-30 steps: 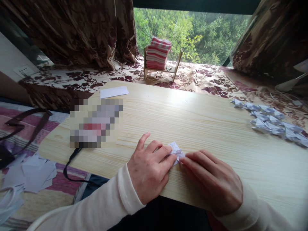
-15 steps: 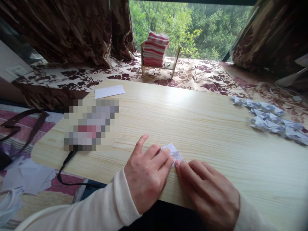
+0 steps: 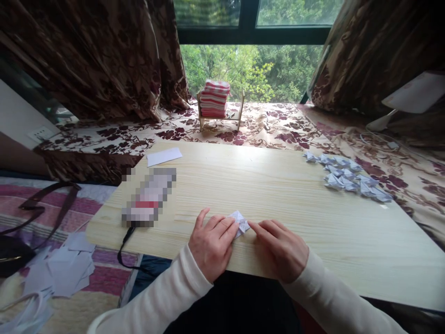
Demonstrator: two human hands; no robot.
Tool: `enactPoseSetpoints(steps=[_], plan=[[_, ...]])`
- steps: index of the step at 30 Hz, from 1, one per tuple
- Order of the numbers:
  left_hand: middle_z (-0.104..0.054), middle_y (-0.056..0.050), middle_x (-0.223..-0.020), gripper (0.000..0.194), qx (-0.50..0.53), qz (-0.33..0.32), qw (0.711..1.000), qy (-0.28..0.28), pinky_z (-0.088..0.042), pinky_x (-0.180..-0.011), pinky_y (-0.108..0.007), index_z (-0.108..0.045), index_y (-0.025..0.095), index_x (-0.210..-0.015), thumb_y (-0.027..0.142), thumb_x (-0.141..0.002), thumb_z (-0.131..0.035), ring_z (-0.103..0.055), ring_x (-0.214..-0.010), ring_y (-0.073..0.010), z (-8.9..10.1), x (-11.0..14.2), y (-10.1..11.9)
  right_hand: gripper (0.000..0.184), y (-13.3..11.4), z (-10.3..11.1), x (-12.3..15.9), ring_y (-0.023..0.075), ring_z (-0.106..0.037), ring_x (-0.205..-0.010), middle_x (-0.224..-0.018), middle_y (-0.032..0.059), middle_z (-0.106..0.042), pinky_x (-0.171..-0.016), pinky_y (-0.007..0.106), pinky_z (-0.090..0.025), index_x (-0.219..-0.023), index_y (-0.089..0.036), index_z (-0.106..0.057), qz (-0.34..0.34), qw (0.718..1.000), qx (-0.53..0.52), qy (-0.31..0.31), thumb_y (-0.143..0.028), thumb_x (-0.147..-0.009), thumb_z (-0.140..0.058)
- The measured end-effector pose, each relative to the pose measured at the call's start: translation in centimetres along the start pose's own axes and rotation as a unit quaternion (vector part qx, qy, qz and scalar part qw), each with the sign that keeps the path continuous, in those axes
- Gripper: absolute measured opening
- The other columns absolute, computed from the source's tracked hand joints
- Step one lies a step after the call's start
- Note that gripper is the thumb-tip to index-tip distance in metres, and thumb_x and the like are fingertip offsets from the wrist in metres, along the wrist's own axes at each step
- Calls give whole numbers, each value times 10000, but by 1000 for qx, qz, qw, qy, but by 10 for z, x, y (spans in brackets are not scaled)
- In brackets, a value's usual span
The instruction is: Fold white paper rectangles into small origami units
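A small piece of white paper [image 3: 238, 218], folded into a diamond shape with creases and faint printing, lies near the table's front edge. My left hand [image 3: 212, 243] holds it down from the left, its middle fingers pressed on it and one finger raised apart. My right hand [image 3: 283, 248] is at the paper's right corner, index finger stretched to it and the other fingers curled; its thumb is hidden. Several folded white paper pieces [image 3: 347, 178] stand in rows at the table's right back edge.
On the wooden table [image 3: 278, 185] lie a white paper strip [image 3: 164, 157] and a pixelated device [image 3: 149, 197] with a black cable [image 3: 121, 250]. Loose paper sheets [image 3: 66, 266] lie lower left. Behind, a small wooden rack [image 3: 239, 111] holds folded red-and-white cloths [image 3: 214, 99]. A lamp [image 3: 413, 93] stands right.
The view has tilted up and shifted right. My right hand has changed from a bunched grip at the paper's corner to an outstretched index finger there. My left hand stays on the paper.
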State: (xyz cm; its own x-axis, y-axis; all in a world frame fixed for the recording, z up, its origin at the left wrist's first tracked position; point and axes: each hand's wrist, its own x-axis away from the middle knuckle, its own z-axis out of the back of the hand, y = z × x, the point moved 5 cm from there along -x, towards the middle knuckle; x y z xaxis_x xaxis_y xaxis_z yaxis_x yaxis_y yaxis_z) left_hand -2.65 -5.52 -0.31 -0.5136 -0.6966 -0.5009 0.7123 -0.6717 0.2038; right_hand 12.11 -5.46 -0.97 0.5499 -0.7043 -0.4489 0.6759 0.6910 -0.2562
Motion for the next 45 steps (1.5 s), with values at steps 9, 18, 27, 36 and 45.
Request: enactPoseSetpoints(steps=[9, 18, 27, 36, 45], plan=[[-614, -70, -1137, 380, 7, 8, 999, -38, -198, -1007, -516, -562, 153, -1130, 154, -771, -437, -490, -1014, -241, -3, -4, -2, 405, 7, -19, -16, 177, -432, -658, -751, 68, -539, -548, 274, -409, -1086, -153, -597, -16, 997, 54, -60, -61, -710, -476], [-616, -73, -1122, 391, 18, 11, 998, -53, -195, -1009, -518, -556, 158, -1136, 152, -760, -449, -485, -1018, -234, 0, -6, 1, 263, -3, -22, -17, 178, -449, -660, -712, 66, -563, -564, 289, -410, -1036, -128, -623, -17, 988, 124, -90, -122, -796, -517], [-608, -78, -1115, 392, -8, 3, 999, -45, -233, -995, -534, -578, 160, -1092, 123, -718, -468, -499, -1019, -235, 1, -4, 3, 432, 31, -5, -23, 165, -534, -761, -833, 83, -601, -678, 253, -463, -1147, -92, -559, -130, 981, 98, -101, -3, -740, -445], [-587, -84, -1178, 393, -34, -10, 996, -77, -279, -957, -510, -578, 156, -1096, 120, -722, -463, -490, -1027, -245, 0, -7, 5, 391, -11, -1, 2, 192, -449, -710, -773, 77, -587, -618, 292, -402, -1105, -196, -619, -96, 981, 153, -73, -66, -750, -517], [-595, -107, -1150, 408, -36, 7, 997, -63, -294, -932, -508, -569, 137, -1124, 112, -731, -460, -495, -1022, -264, 0, -8, 9, 445, 12, -3, -12, 171, -425, -704, -801, 54, -562, -618, 272, -384, -1126, -239, -597, -75, 988, 116, -65, -82, -712, -547]])
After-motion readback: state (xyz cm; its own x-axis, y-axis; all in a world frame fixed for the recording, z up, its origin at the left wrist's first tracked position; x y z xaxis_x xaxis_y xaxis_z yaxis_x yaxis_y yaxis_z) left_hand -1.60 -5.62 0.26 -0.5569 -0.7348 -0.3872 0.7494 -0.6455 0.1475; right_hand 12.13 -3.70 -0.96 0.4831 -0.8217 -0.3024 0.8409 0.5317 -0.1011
